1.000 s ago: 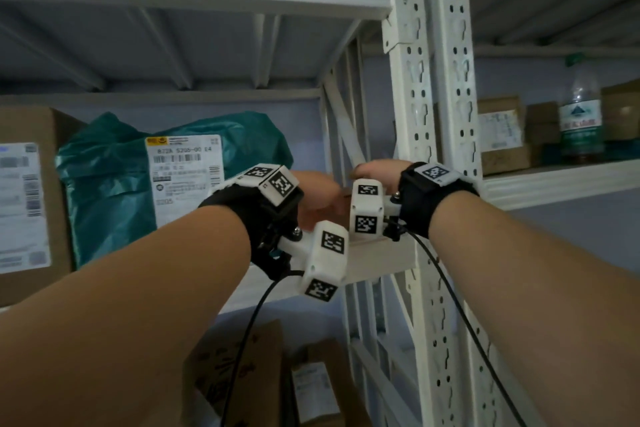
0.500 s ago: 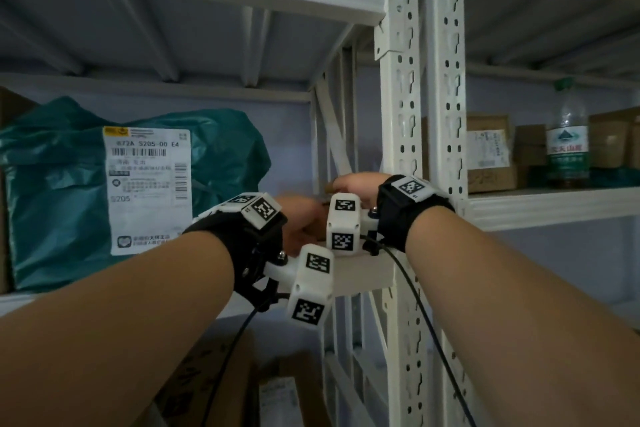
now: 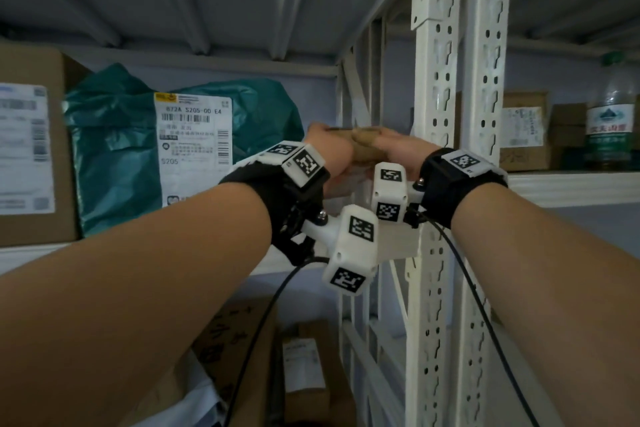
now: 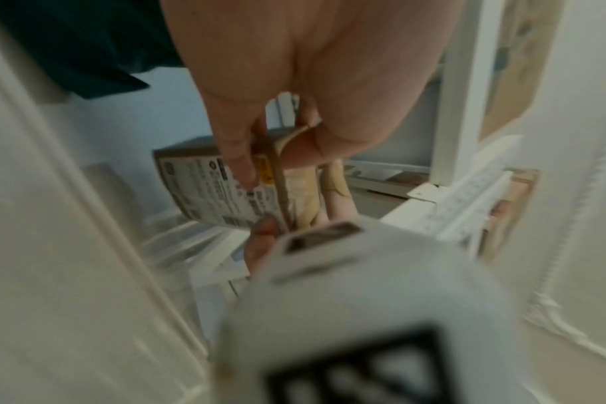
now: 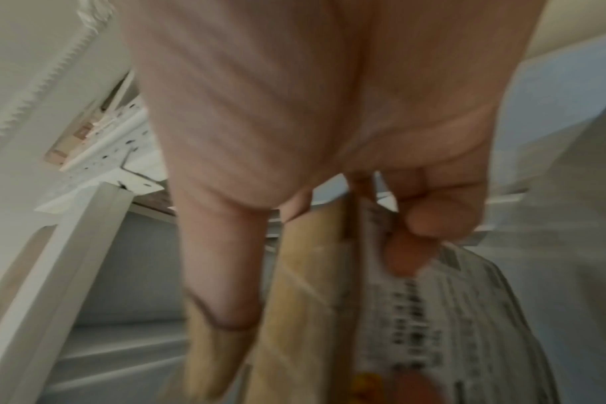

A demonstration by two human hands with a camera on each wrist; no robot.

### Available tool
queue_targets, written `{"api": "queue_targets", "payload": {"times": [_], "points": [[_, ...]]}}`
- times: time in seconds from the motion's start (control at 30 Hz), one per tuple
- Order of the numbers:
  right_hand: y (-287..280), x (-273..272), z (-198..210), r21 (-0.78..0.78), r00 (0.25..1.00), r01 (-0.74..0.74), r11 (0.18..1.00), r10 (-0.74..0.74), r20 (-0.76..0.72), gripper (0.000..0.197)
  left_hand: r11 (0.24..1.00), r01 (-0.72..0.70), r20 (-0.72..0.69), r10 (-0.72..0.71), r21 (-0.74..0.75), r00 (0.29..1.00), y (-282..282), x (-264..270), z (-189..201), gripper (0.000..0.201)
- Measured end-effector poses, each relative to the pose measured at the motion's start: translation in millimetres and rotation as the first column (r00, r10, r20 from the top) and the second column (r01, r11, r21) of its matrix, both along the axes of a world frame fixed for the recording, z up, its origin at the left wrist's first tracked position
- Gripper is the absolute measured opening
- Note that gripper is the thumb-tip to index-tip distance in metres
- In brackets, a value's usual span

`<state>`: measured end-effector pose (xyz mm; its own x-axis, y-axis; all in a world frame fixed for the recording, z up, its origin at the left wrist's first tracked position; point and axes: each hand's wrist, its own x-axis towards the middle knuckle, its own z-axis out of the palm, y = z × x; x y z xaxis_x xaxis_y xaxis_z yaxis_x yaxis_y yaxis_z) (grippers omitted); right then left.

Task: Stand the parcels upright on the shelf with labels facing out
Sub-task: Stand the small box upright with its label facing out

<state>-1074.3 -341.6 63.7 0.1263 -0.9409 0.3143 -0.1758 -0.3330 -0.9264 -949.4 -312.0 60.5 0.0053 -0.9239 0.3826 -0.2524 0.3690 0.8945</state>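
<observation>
Both hands [image 3: 367, 152] pinch small parcel [image 4: 222, 188] between them.

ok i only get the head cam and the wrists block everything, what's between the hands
observer: a small cardboard parcel. The left wrist view shows the left hand pinching its top corner.
operator: any print on it
observer: yes, a white label covers one broad face, and a digit of the left hand presses on it.
operator: and the right one
observer: the right wrist view shows the right hand gripping it too, with fingers down the taped brown side and another digit curled onto the label side.
</observation>
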Motion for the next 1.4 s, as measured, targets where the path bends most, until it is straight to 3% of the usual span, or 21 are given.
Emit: {"api": "queue_targets", "payload": {"times": [0.07, 0.2, 0.4, 0.57, 0.67, 0.77, 0.93, 1.03, 1.1, 1.17, 1.4], "points": [[5.7, -5.1, 4.5, -0.106, 0.999, -0.021, 0.994, 0.025, 0.035, 0.046, 0.996, 0.008, -0.056, -0.013, -0.084, 0.998, 15.6, -5.2, 8.7, 0.06], [12.8, -18.4, 12.7, -0.192, 0.995, -0.05, 0.98, 0.066, 0.078, 0.054, 0.982, 0.007, 0.038, 0.001, -0.19, 0.999, 31.0, -6.1, 25.4, 0.082], [33.1, -27.1, 8.7, -0.127, 0.975, -0.141, 0.982, 0.16, 0.156, 0.041, 0.979, 0.141, 0.098, -0.127, -0.148, 0.987, 39.6, 5.4, 38.1, 0.068], [44.4, -26.7, 10.0, -0.158, 0.979, -0.098, 0.983, 0.124, 0.161, 0.033, 0.986, 0.068, 0.183, -0.04, -0.149, 0.982, 42.1, 23.5, 35.5, 0.059], [47.2, -28.1, 9.3, -0.164, 0.987, -0.064, 0.984, 0.087, 0.137, 0.039, 0.99, 0.058, 0.147, -0.04, -0.125, 0.988, 40.0, 28.8, 34.5, 0.052], [44.6, -22.9, 7.1, -0.095, 0.993, -0.085, 0.992, 0.092, 0.07, 0.048, 0.994, 0.06, 0.157, -0.046, -0.086, 0.986, 40.6, 28.7, 31.1, 0.02], [36.8, -12.2, 2.1, -0.078, 0.998, -0.007, 0.997, 0.002, -0.065, 0.059, 0.997, -0.001, 0.229, 0.02, -0.082, 0.973, 37.2, 36.5, 30.6, 0.011], [33.3, -6.1, -2.1, -0.074, 0.99, 0.023, 0.997, -0.033, -0.134, 0.064, 0.993, -0.002, 0.337, 0.043, -0.12, 0.941, 37.0, 42.3, 28.4, 0.029], [29.7, -3.1, -5.8, -0.046, 0.992, 0.001, 0.999, -0.007, -0.126, 0.058, 0.988, -0.001, 0.459, 0.073, -0.156, 0.885, 35.7, 45.3, 25.6, 0.061], [25.7, 0.4, -11.0, -0.01, 0.995, -0.027, 1.0, 0.026, -0.097, 0.051, 0.972, -0.034, 0.512, 0.152, -0.232, 0.846, 34.8, 49.3, 25.8, 0.07], [16.2, 14.3, -20.6, 0.054, 0.994, -0.096, 0.994, 0.099, -0.049, 0.052, 0.906, -0.13, 0.384, 0.295, -0.402, 0.875, 34.0, 62.4, 28.1, 0.034]]}}
